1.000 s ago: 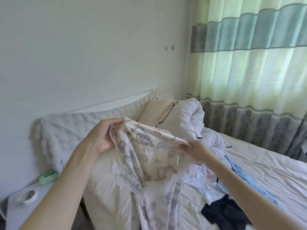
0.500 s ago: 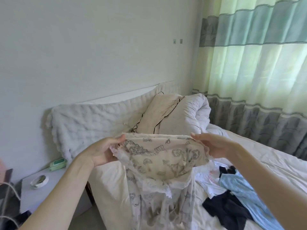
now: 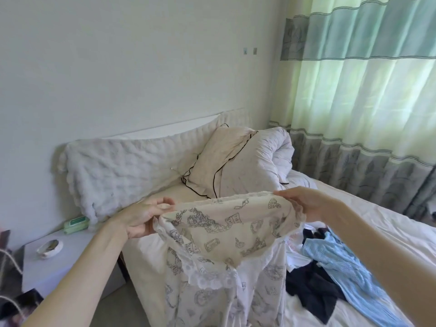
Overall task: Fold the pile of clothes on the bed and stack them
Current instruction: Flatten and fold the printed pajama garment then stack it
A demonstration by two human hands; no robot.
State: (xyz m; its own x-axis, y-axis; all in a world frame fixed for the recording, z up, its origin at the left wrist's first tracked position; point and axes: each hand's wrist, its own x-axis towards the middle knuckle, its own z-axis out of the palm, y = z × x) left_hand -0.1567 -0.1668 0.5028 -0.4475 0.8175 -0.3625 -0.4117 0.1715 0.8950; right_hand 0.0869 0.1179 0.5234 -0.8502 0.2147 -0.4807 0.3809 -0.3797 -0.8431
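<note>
The left hand (image 3: 144,219) and right hand (image 3: 306,204) each pinched 1 top corner of a printed cream garment (image 3: 226,234), fingers curled round the cloth, stretching its upper edge level above the near left of the bed (image 3: 377,223), probably to square it for folding. A blue garment (image 3: 339,260) and dark clothes (image 3: 311,286) lay unfolded on the bed to the right.

Soft daylight glows through the curtain (image 3: 368,109) at right; edges bow, and the forearms blur slightly.
</note>
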